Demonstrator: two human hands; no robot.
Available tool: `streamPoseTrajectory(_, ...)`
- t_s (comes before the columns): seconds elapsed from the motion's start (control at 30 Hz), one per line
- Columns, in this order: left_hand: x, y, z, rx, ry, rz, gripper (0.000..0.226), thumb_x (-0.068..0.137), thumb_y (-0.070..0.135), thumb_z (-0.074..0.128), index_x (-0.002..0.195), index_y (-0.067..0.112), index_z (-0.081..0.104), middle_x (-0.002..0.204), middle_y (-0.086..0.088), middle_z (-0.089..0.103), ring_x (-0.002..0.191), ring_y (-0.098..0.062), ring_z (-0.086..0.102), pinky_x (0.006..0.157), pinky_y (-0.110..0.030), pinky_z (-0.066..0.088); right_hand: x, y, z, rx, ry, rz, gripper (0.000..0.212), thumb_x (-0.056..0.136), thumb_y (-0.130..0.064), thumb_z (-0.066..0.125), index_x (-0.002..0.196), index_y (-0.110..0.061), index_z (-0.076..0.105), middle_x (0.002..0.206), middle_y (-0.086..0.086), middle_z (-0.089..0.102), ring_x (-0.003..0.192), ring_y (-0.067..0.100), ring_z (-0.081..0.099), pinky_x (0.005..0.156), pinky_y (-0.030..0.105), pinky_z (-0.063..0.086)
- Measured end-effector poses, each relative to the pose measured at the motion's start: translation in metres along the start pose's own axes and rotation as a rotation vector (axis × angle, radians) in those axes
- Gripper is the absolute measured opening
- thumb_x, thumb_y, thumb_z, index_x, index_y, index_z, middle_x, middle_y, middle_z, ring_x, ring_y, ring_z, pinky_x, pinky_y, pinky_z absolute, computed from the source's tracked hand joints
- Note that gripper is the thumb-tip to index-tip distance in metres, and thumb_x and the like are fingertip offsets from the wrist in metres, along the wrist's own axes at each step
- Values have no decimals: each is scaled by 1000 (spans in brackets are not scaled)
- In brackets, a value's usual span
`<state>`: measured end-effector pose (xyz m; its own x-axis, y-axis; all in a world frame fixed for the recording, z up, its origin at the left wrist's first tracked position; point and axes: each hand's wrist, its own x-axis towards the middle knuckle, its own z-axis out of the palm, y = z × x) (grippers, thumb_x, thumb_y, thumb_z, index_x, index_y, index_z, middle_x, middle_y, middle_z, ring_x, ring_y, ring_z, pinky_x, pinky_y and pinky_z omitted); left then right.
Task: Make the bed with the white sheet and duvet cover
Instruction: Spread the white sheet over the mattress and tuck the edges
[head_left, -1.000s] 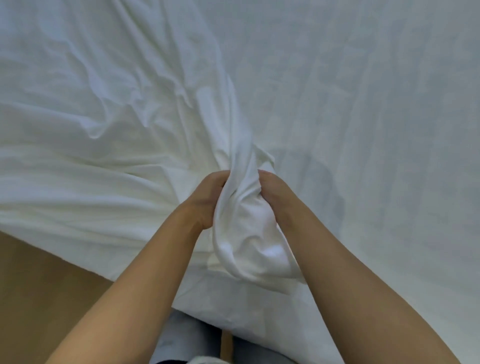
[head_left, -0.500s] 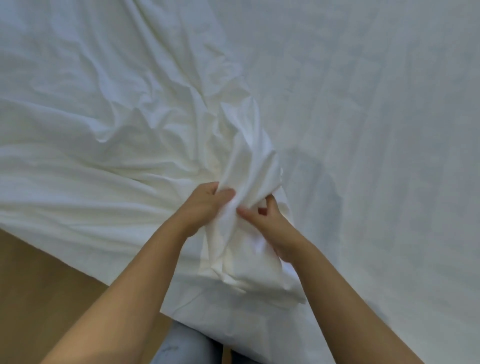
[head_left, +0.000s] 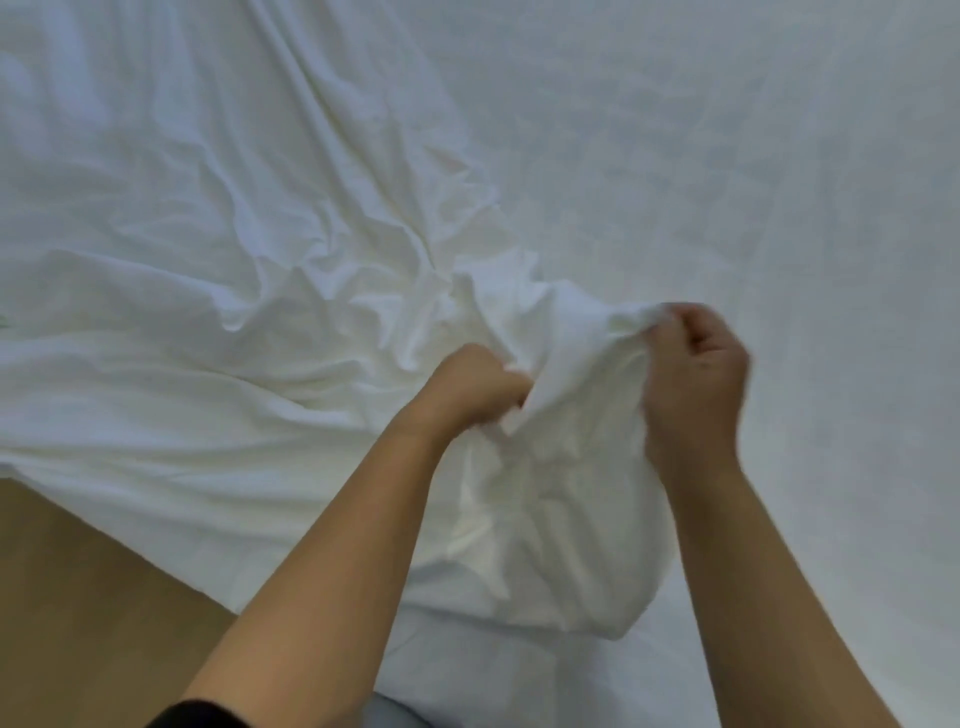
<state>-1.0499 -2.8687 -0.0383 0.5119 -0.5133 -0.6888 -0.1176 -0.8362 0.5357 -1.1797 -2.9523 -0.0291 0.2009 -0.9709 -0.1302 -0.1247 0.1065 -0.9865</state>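
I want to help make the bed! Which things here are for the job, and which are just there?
For the job: crumpled white cloth, gripped by the left hand and right hand; flat white sheet beneath.
Just there: wooden floor.

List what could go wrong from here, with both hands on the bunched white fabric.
1. The right hand only pinches a small tip of the bunched fabric; a harder pull may slip it free.
2. The left hand grips a thick wad, so the layers may come out twisted instead of opening.
3. The flat sheet seems to lie right under the bunch; tugging could drag wrinkles into it.
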Motion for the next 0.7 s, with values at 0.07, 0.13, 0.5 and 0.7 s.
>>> streamPoseTrajectory(0.07, 5, -18, -6, 422, -183, -119, 28, 85, 15, 57, 59, 9, 49, 63, -6, 51, 62, -24, 52, 59, -28, 43, -29, 5, 16, -134, -327, -24, 16, 82, -9, 54, 70, -15, 64, 58, -13, 56, 56, -4, 48, 55, 12, 38)
streamPoseTrajectory(0.13, 17, -34, -13, 552, -101, -126, 22, 85, 15, 56, 66, 9, 50, 77, -10, 58, 66, -23, 52, 65, -30, 42, -47, 19, 21, -204, -501, 11, 20, 83, -9, 52, 78, -14, 71, 62, -21, 61, 62, -7, 54, 60, 9, 39)
streamPoseTrajectory(0.5, 49, -35, 2, 110, 212, 75, 23, 89, 24, 50, 100, 4, 56, 98, -14, 60, 88, -29, 56, 67, -27, 35, -98, 63, 28, -409, -1078, 153, 26, 89, -12, 53, 108, -16, 72, 106, -4, 70, 87, -1, 57, 84, 18, 44)
streamPoseTrajectory(0.7, -12, -113, -73, -532, 700, 53, 31, 85, -4, 42, 61, 14, 39, 61, -1, 39, 41, 2, 42, 44, -9, 32, -42, 63, 49, -295, -557, 363, 15, 94, -19, 51, 87, -11, 62, 74, -6, 55, 70, 8, 50, 66, 22, 41)
